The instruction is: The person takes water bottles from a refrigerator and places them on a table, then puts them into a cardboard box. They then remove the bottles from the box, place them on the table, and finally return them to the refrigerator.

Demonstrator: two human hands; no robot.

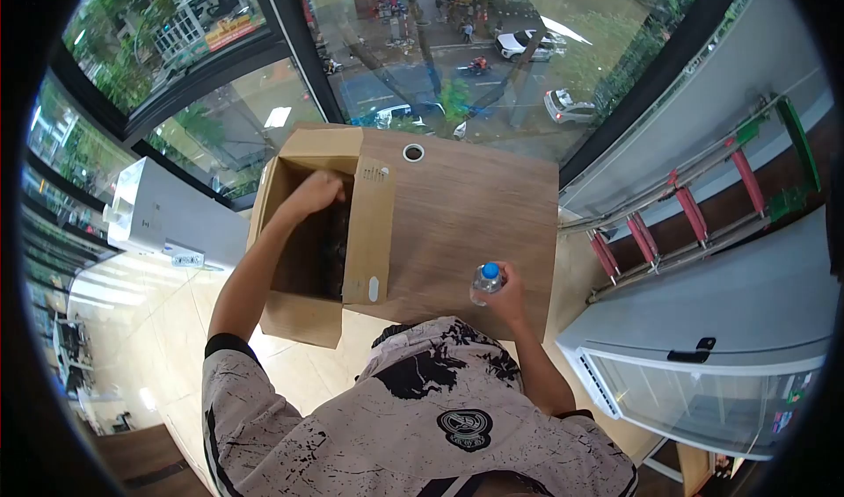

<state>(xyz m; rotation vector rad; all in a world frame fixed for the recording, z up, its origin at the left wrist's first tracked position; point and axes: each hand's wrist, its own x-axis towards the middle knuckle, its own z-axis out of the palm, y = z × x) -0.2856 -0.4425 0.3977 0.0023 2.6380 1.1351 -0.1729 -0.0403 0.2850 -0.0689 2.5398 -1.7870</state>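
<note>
A clear plastic bottle (479,296) with a blue cap stands upright at the near right part of the wooden table, and my right hand (505,295) is wrapped round its side. On the left sits an open cardboard box (370,233) with its flaps folded outward. My left hand (318,195) is over the box's opening, near the far end, with its fingers curled closed. Whether anything is inside those fingers is hidden. Below that hand, dark items (334,242) show along the right inner wall of the box, too shadowed to name.
The wooden table (466,198) has a round cable hole (413,152) near its far edge, against tall windows. A ladder with red rungs (691,216) leans at the right beside a grey-white cabinet (703,312). A white appliance (167,211) stands left of the box.
</note>
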